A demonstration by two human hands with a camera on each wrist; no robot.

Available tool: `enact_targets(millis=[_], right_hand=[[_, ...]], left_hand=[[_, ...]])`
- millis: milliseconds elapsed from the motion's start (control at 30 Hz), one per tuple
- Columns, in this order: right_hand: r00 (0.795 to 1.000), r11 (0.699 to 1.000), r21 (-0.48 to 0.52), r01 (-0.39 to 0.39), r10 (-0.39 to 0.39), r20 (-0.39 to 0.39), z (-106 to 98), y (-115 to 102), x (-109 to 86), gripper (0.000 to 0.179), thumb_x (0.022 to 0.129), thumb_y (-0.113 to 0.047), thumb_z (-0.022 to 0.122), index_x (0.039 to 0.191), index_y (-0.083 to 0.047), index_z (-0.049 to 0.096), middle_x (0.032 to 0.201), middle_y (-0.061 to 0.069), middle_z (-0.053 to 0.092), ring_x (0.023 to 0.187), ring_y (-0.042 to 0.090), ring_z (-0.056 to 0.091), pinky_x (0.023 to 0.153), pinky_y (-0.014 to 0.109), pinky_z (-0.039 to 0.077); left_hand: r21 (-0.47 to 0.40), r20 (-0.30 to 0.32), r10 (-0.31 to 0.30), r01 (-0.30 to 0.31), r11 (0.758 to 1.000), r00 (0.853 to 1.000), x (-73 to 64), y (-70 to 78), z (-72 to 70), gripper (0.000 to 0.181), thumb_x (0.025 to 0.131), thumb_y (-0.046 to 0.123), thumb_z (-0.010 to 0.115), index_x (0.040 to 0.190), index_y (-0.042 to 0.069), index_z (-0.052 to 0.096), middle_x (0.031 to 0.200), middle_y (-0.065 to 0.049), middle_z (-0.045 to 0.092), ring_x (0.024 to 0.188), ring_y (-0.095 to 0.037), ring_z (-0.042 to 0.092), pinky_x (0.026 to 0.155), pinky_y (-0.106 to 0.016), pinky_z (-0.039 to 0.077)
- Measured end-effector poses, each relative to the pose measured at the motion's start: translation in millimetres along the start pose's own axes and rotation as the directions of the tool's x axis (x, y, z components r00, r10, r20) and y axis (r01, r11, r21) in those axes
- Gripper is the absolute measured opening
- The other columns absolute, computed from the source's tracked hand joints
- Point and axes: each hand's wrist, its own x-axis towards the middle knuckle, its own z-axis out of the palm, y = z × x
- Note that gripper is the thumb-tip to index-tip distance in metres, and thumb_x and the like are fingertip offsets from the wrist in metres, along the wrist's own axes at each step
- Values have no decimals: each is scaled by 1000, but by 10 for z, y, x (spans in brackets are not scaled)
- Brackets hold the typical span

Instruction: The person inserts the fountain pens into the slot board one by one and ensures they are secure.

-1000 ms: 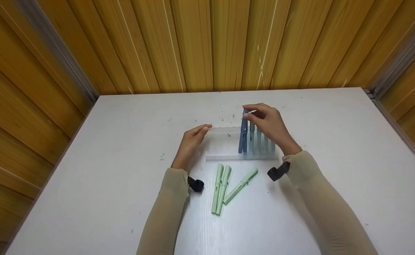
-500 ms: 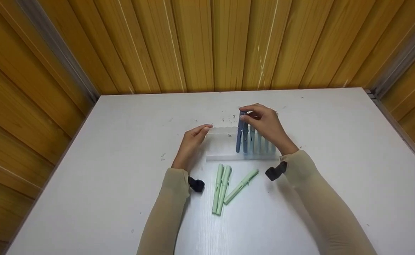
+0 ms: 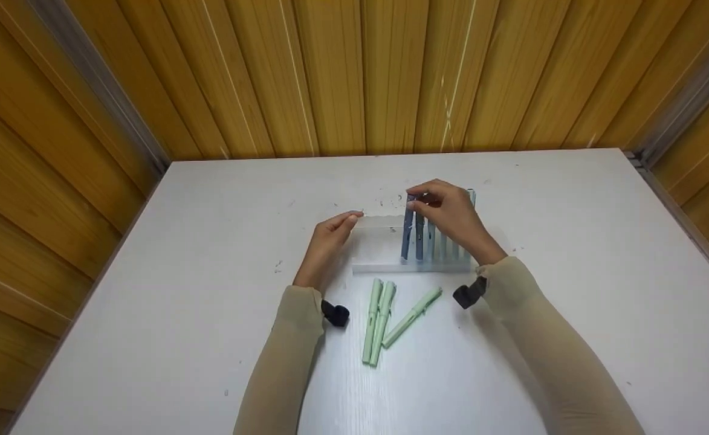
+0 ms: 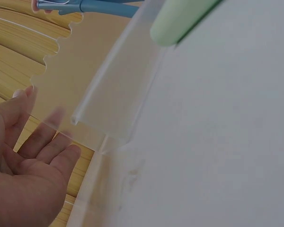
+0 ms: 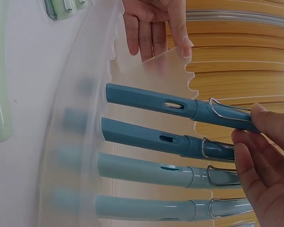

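Observation:
My right hand (image 3: 451,212) pinches the cap end of a dark blue pen (image 3: 407,238) between thumb and fingers. In the right wrist view this pen (image 5: 151,101) stands in a frosted clear pen stand (image 5: 83,123), its lower end at the front ledge. Beside it stand another dark blue pen (image 5: 144,137) and several light blue pens (image 5: 142,169), each with a wire clip. At the stand's left end my left hand (image 3: 328,244) holds the upper corner of the scalloped back panel (image 4: 80,61). The right hand partly hides the light blue pens in the head view.
Two light green pens (image 3: 371,323) lie side by side on the white table (image 3: 209,272) in front of the stand. A third green pen (image 3: 413,317) lies slanted to their right. Behind the table rises a wood-patterned wall (image 3: 330,78).
The right hand has shifted slightly left and down with the dark blue pen, parting it from the neighbouring dark blue pen. The left hand stays at the stand's corner.

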Motion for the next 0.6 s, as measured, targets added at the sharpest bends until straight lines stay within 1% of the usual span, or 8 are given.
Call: enact_targets(millis=[100, 200, 300, 367, 467, 600], right_hand=[[1000, 999, -33, 27, -28, -13, 2, -16, -7, 25, 89, -13, 69, 113, -7, 70, 108, 9, 68, 91, 19, 62, 81, 29, 53], [998, 996, -66, 54, -55, -13, 3, -26, -7, 25, 89, -13, 69, 113, -6, 70, 108, 9, 68, 90, 18, 62, 79, 24, 51], [998, 995, -78, 69, -69, 0, -8, -38, 0, 24, 89, -13, 69, 112, -6, 70, 107, 8, 68, 87, 17, 62, 74, 17, 49], [997, 994, -75, 74, -73, 12, -20, -55, 6, 24, 89, -13, 69, 112, -6, 70, 107, 8, 68, 86, 17, 62, 73, 15, 49], [997, 994, -76, 78, -76, 31, -40, -74, 16, 24, 89, -12, 69, 112, -6, 70, 107, 8, 68, 87, 17, 63, 74, 18, 52], [995, 993, -85, 86, -82, 52, -52, -86, 27, 24, 89, -12, 69, 112, -5, 71, 107, 9, 68, 89, 19, 65, 78, 29, 55]], left_hand=[[1, -5, -4, 4, 1000, 1000, 7, -5, 6, 37, 95, 45, 55, 121, 21, 67, 133, 3, 60, 128, -15, 50, 110, -39, 37], [12, -9, -9, 9, 1000, 1000, 9, -5, 8, 36, 95, 46, 55, 120, 23, 68, 133, 5, 60, 129, -14, 49, 110, -39, 38], [17, -10, -13, 13, 1000, 1000, 12, -7, 7, 36, 95, 46, 55, 120, 24, 68, 133, 5, 60, 131, -15, 49, 110, -39, 38], [16, -11, -14, 14, 1000, 1000, 15, -8, 6, 36, 95, 46, 55, 119, 24, 68, 133, 4, 60, 132, -16, 48, 111, -40, 37], [14, -12, -18, 18, 1000, 1000, 22, -10, 8, 35, 95, 46, 56, 119, 24, 68, 133, 5, 60, 132, -16, 48, 111, -40, 37], [9, -2, -1, 1, 1000, 1000, 19, -13, 8, 38, 95, 45, 56, 121, 20, 67, 133, 3, 60, 132, -16, 48, 112, -40, 36]])
